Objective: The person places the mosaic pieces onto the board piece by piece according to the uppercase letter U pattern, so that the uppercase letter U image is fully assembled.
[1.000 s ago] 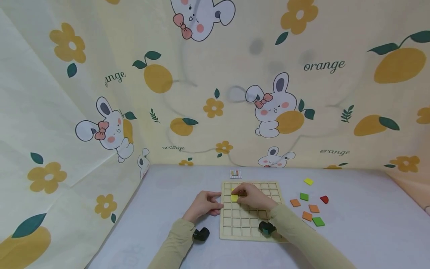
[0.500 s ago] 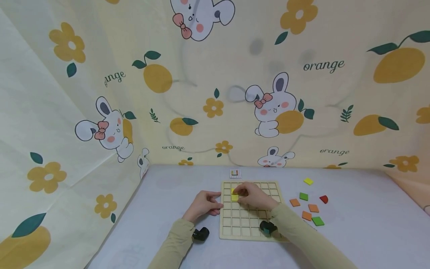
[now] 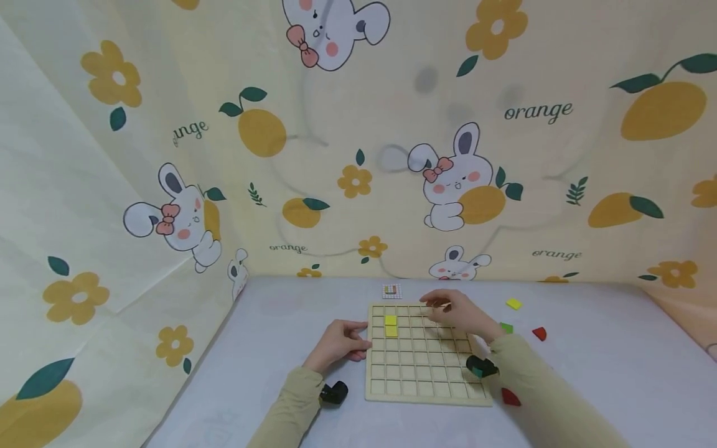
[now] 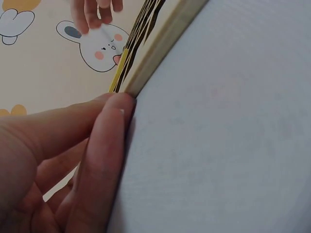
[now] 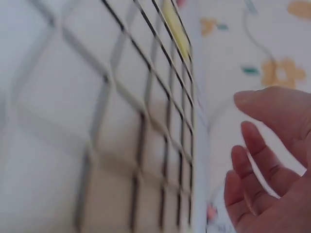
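A wooden grid board [image 3: 422, 389] lies flat on the table, with two yellow square tiles [image 3: 391, 331] in adjoining cells near its upper left. My left hand [image 3: 338, 342] touches the board's left edge with fairly straight index finger and thumb; the left wrist view shows those fingertips [image 4: 119, 104] right at the wooden rim. Over the upper right of the grid hovers my right hand [image 3: 462, 313], its fingers loosely bent. In the right wrist view that hand [image 5: 277, 155] has thumb and fingers apart, nothing between them.
Right of the board lie a yellow tile [image 3: 513, 303], a partly covered green tile [image 3: 506, 328] and two red wedge pieces [image 3: 539, 334]. The right forearm hides part of this area. A small patterned card [image 3: 392, 291] sits behind the board, before a printed cloth backdrop [image 3: 336, 124].
My right hand has let go of the yellow tile and moved right, uncovering both yellow tiles. Its forearm now covers the orange tiles, and a red wedge shows below. The left hand stays put.
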{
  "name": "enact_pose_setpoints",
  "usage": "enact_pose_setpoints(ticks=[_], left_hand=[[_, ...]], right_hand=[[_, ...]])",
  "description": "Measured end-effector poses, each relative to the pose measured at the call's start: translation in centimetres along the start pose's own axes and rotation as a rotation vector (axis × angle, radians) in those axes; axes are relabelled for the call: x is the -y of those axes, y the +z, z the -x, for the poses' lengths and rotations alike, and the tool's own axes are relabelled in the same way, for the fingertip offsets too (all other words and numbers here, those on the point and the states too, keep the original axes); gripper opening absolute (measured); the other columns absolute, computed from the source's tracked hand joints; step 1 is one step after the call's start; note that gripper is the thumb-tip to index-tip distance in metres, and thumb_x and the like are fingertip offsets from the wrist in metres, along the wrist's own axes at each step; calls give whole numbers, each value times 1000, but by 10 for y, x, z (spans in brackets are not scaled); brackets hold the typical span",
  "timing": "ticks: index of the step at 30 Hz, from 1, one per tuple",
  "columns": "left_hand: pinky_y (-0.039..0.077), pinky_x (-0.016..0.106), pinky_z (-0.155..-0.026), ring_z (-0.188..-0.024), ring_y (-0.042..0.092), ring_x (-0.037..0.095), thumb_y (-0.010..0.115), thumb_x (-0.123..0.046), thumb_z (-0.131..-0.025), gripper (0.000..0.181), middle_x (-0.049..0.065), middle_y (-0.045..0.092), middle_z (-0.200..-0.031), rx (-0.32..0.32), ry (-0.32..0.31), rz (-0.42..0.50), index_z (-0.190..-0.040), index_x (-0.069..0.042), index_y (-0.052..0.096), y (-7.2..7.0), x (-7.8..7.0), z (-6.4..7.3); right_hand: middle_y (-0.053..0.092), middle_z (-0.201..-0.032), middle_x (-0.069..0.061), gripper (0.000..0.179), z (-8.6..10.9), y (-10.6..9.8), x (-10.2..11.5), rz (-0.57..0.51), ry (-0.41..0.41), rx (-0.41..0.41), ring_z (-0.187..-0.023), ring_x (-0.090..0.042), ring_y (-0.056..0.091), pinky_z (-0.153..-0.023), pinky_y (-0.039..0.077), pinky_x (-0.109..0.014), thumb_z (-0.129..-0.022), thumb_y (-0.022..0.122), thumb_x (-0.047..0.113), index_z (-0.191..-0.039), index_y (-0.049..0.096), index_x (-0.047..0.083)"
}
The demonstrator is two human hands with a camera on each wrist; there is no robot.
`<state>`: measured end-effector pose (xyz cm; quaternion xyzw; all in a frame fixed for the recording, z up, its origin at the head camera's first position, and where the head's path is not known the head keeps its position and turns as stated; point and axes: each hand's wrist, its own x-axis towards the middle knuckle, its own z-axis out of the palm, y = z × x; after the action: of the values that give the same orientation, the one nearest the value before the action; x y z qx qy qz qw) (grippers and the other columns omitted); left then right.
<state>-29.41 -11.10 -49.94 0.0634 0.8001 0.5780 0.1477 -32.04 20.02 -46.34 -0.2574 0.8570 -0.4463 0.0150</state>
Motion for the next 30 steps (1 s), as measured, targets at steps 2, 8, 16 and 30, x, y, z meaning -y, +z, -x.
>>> enact_pose_setpoints(ticks=[2,8,16,30], left_hand=[[59,30,-57,-59,66,16,77,-6,-80,53,10,67,-79,-3,-1,-3,-129,-3,59,0,0,0],[59,30,-57,-59,66,16,77,-5,-80,52,10,67,-78,-7,7,-17,-130,-3,59,0,1,0],[59,30,-57,-59,66,16,77,-5,-80,53,10,67,-78,6,15,-14,-130,-2,58,0,3,-2],[59,30,-56,-59,66,16,77,-7,-80,52,10,66,-79,-2,6,-16,-129,-3,59,-1,1,0]], right_hand=[[61,-117,-17,34,4,-15,-6,10,17,-37,-105,-35,55,-85,50,-40,-89,68,7,-122,61,2],[60,-119,-19,40,23,-60,-25,92,82,-107,-110,-40,51,-88,47,-46,-88,70,10,-126,59,4],[56,-125,-21,44,55,-105,-56,182,226,-129,-117,-40,45,-94,43,-53,-91,68,17,-132,54,6],[48,-133,-22,50,82,-123,-85,104,390,-109,-119,-43,40,-85,53,-49,-91,66,21,-136,49,6]])
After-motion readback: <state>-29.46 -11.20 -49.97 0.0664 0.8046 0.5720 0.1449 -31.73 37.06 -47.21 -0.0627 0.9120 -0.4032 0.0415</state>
